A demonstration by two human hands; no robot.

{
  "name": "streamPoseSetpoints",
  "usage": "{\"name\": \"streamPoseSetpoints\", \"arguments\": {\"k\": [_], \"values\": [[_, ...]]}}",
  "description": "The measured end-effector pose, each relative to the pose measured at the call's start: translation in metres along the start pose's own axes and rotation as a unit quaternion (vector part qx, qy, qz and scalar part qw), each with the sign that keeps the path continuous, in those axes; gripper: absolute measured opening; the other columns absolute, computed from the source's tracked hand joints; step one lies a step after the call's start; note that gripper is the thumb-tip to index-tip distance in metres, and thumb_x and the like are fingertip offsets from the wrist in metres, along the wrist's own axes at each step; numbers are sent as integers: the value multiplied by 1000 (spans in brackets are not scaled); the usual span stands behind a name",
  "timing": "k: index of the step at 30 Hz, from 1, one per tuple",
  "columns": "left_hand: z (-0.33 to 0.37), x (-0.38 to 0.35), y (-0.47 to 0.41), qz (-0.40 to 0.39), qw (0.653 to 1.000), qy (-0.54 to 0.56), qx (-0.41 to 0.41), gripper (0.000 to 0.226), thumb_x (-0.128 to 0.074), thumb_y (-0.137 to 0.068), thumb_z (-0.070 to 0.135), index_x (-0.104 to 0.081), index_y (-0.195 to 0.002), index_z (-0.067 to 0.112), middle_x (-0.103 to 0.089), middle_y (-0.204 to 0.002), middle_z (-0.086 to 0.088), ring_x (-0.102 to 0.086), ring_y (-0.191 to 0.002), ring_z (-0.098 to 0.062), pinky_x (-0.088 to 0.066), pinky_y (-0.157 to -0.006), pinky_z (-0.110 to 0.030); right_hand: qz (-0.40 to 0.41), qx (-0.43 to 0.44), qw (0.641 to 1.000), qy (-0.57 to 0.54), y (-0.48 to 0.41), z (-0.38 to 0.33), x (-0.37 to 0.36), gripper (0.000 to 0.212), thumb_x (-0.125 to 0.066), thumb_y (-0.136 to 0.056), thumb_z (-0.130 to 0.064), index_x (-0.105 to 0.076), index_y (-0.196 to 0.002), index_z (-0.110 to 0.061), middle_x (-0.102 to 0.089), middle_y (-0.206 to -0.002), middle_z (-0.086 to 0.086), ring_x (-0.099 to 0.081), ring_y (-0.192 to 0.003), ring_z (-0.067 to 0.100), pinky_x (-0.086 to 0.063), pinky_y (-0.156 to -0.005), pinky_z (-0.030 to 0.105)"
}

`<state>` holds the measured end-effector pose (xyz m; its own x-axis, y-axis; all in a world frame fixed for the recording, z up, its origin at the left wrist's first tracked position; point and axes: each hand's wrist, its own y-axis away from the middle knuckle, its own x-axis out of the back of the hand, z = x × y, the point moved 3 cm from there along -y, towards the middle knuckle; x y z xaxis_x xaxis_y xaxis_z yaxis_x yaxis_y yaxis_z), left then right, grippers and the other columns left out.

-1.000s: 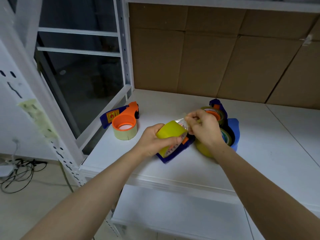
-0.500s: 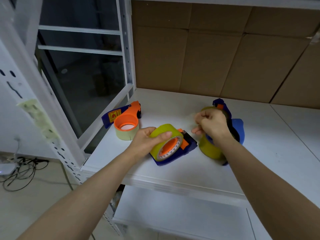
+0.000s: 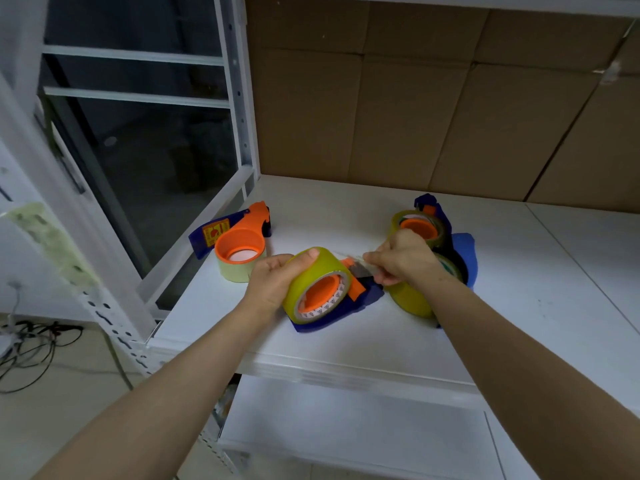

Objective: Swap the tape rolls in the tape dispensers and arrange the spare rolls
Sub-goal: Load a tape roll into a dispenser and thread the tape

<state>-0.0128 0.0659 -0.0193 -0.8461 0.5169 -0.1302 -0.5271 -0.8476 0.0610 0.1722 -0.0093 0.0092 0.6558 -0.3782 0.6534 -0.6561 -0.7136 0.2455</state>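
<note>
The left hand (image 3: pixel 273 285) is gripping the yellow roll (image 3: pixel 311 282) seated in the blue dispenser (image 3: pixel 369 296) at mid-shelf while the right hand (image 3: pixel 405 261), at the roll's 3 o'clock, is pinching the clear tape end (image 3: pixel 349 258), so threading looks underway, next calling for a taut pull across the cutter (image 3: pixel 360 271).

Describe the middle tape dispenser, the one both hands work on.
The dispenser has a blue plastic body, an orange hub and a dark cutter end. A yellowish tape roll sits on the hub, facing the camera. It rests on the white shelf. The left hand grips the roll; the right hand pinches a clear strip pulled from it.
</note>
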Motion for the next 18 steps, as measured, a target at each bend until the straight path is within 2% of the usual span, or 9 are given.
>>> {"name": "streamPoseSetpoints", "arguments": {"k": [2,5,7,10,14,17,18], "values": [[0,6,0,20,1000,20,1,26,-68,-79,25,-60,-60,10,-64,-51,2,-61,-49,-10,-52,-56,-22,17,30,995,99,4,-7,-7,27,-58,-89,-32,-61,-80,-7,-69,-82,15,-68,-80,28,-57,-79,41],[-1,18,5,27,999,48,4,24,-70,-75,29,-67,-56,15,-68,-59,-2,-64,-59,-18,-53,-66,-31,36,71,982,172,11,-17,-22,31,-49,-93,-36,-58,-97,-7,-59,-92,10,-59,-92,28,-46,-76,35],[-2,23,10,18,998,66,13,21,-68,-77,29,-72,-58,19,-70,-65,-1,-66,-67,-20,-54,-72,-35,12,66,993,96,9,-16,-33,27,-48,-94,-33,-55,-90,-7,-56,-91,11,-55,-89,27,-43,-76,37],[0,28,12,-8,998,56,19,15,-68,-74,30,-74,-64,21,-71,-72,-3,-65,-77,-25,-52,-80,-40,1,43,994,-97,9,-12,-40,29,-56,-92,-28,-48,-67,-15,-57,-84,10,-55,-84,25,-48,-82,41],[18,33,13,-34,997,-68,23,33,-55,-90,21,-69,-60,24,-66,-64,5,-61,-69,-14,-51,-65,-24,54,85,991,-93,9,-24,-27,23,-59,-90,-28,-49,-74,-16,-58,-88,9,-56,-87,24,-45,-77,36],[30,29,4,-22,977,-206,59,6,-52,-91,34,-55,-90,28,-54,-86,7,-53,-79,-10,-45,-69,-26,71,135,986,-70,11,-40,-15,17,-60,-89,-27,-55,-87,-11,-58,-88,8,-56,-86,23,-46,-73,34],[33,26,1,-17,966,-249,67,18,-54,-89,38,-52,-104,28,-51,-91,10,-52,-81,-7,-44,-67,-24,69,145,985,-62,12,-44,-14,17,-61,-88,-27,-56,-88,-12,-59,-88,6,-57,-86,22,-46,-72,33]]}}
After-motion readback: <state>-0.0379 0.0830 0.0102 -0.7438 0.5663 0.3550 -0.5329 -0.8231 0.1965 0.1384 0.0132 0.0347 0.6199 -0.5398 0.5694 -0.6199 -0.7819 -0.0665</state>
